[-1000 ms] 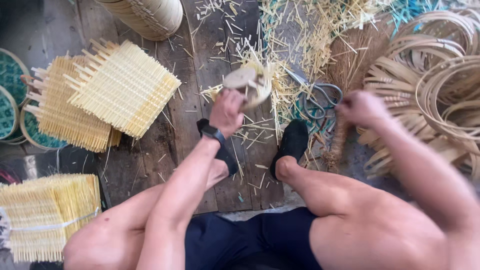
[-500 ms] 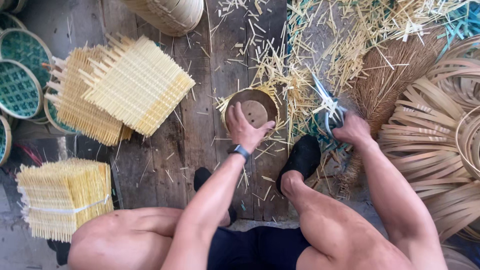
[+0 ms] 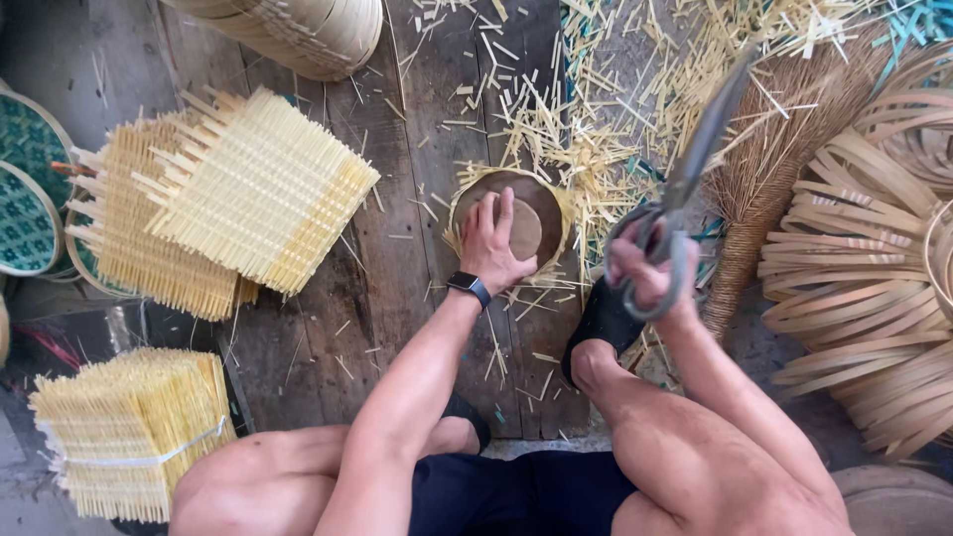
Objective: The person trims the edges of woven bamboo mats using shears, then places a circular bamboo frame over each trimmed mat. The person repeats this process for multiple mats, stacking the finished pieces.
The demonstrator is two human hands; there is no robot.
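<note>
Your left hand point(image 3: 499, 243) lay flat, fingers spread, pressing down on a round wooden disc point(image 3: 524, 220) near the middle of the frame, gripping nothing; a dark watch point(image 3: 469, 288) sat on that wrist. The disc rested inside a small woven bamboo piece point(image 3: 559, 203) whose loose strips stuck out around its edge, on the dark wooden planks point(image 3: 397, 268). Your right hand point(image 3: 647, 273), just right of centre, was closed through the handles of a big pair of metal scissors point(image 3: 690, 169), whose blades pointed up toward the upper right. Below the scissors your black shoe point(image 3: 599, 323) rested on the boards. Cut bamboo scraps point(image 3: 596, 129) littered the floor above and between your hands. To the right stood a straw broom point(image 3: 769, 189), and beyond it, at the right edge, a heap of curled bamboo hoops point(image 3: 864, 288). At the left of the frame lay two square woven mats point(image 3: 248, 189), one overlapping the other, with a tied bundle of more mats point(image 3: 134, 427) in the lower left. Green woven trays point(image 3: 25, 189) sat at the far left edge, and a stack of baskets point(image 3: 308, 30) showed at the top.
</note>
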